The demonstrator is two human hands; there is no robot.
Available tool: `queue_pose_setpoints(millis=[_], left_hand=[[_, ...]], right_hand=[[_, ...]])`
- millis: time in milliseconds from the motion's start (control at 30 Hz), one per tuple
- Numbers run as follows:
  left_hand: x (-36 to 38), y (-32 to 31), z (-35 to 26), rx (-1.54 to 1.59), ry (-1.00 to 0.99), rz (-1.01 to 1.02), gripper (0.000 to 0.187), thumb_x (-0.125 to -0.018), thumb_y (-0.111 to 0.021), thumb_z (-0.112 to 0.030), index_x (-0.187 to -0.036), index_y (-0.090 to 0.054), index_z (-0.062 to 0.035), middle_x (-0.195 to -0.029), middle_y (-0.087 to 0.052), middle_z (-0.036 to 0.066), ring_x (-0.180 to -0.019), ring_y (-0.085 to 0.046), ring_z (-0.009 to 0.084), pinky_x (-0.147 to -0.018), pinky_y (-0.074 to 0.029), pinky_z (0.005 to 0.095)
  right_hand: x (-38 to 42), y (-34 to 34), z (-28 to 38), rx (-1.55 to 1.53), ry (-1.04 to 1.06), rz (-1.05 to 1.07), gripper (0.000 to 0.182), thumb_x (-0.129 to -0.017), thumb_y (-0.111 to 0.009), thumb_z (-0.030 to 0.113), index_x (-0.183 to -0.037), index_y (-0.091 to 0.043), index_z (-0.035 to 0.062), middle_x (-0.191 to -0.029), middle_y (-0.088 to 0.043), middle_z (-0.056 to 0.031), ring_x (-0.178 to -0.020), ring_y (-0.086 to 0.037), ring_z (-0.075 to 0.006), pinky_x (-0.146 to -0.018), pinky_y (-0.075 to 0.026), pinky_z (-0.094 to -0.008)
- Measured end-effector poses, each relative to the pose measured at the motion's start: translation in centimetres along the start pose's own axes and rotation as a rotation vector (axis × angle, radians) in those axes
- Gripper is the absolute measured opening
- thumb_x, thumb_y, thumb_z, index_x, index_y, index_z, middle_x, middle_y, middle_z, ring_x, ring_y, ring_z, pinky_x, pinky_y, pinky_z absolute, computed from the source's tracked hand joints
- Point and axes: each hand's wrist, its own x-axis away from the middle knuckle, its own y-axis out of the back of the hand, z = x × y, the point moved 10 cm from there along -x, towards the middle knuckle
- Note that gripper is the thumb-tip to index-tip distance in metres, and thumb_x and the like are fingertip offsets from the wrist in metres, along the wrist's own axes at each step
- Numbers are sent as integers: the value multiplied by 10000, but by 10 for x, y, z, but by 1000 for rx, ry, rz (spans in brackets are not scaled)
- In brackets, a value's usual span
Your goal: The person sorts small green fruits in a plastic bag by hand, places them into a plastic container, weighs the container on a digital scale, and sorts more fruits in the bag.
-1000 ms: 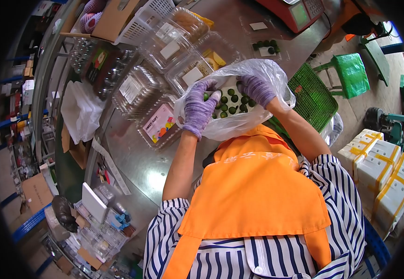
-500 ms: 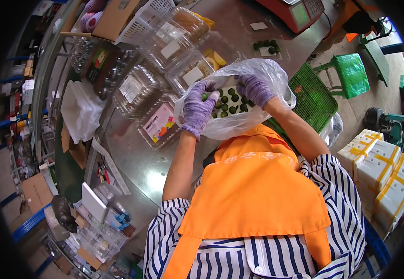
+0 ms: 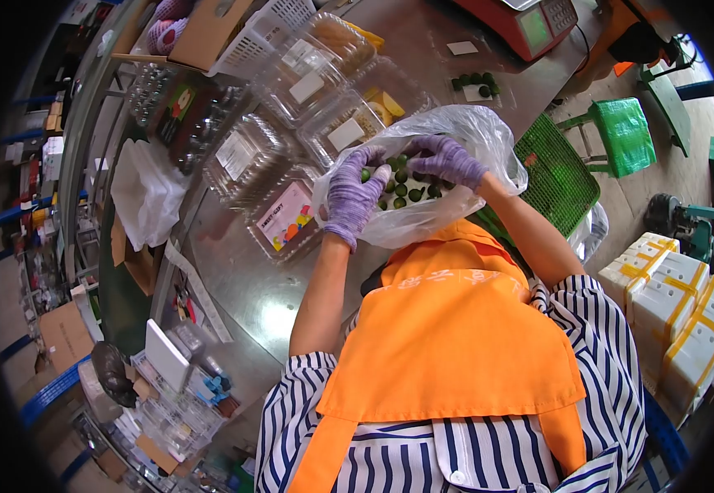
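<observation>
A clear plastic bag lies wide open in front of me, with several small green round fruits inside. My left hand, in a purple knitted glove, is at the bag's left side, its fingers closed around a green fruit. On the right, my right hand, gloved alike, reaches into the bag over the fruits. Its fingertips are bent down among them, and what they hold, if anything, is hidden. Beyond the bag, more green fruits sit in a clear tray with a white label.
Clear plastic boxes stand left of the bag, near a white basket. A red scale is at the top. A green mesh crate sits to the right, with white foam boxes on the floor beyond.
My right hand has moved left and inward over the fruits, closer to my left hand. The fruits in the bag have shifted and are now more covered.
</observation>
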Motion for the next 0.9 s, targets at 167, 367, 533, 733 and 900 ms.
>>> queue_pose_setpoints(millis=[167, 367, 533, 733, 900], left_hand=[[1, -5, -15, -30, -95, 37, 330, -776, -697, -58, -1093, -618, -15, -983, -655, 71, -871, -607, 149, -812, -500, 287], [3, -19, -21, 101, -114, 96, 342, -766, -700, -41, -1098, -621, -10, -1007, -653, 87, -917, -622, 173, -850, -500, 300], [4, -19, -28, 74, -154, 95, 347, -771, -697, -42, -1109, -624, -18, -1015, -652, 82, -921, -619, 169, -852, -496, 296], [3, -17, -20, 126, -95, 79, 303, -764, -716, -54, -1057, -645, -27, -959, -659, 59, -859, -613, 135, -799, -505, 277], [1, -6, -10, 102, -29, 54, 228, -749, -743, -63, -961, -663, -33, -881, -662, 37, -766, -600, 99, -729, -512, 256]], right_hand=[[14, -5, 0, -619, 55, 197, 329, -875, -641, 211, -1176, -600, 84, -955, -635, -1, -859, -589, -71, -741, -489, -219], [19, -17, 6, -824, 81, 318, 347, -885, -626, 190, -1200, -579, 55, -1060, -623, -33, -958, -593, -108, -831, -503, -247], [25, -16, 13, -827, 67, 250, 347, -897, -617, 209, -1197, -584, 38, -1053, -639, -38, -932, -614, -116, -821, -515, -253], [36, -4, 23, -606, 142, 135, 355, -933, -562, 299, -1155, -604, 26, -1002, -663, -39, -867, -634, -124, -769, -507, -238], [23, 58, 16, 124, 301, -306, 311, -910, -574, 318, -1046, -662, 52, -895, -673, -45, -769, -608, -137, -679, -484, -281]])
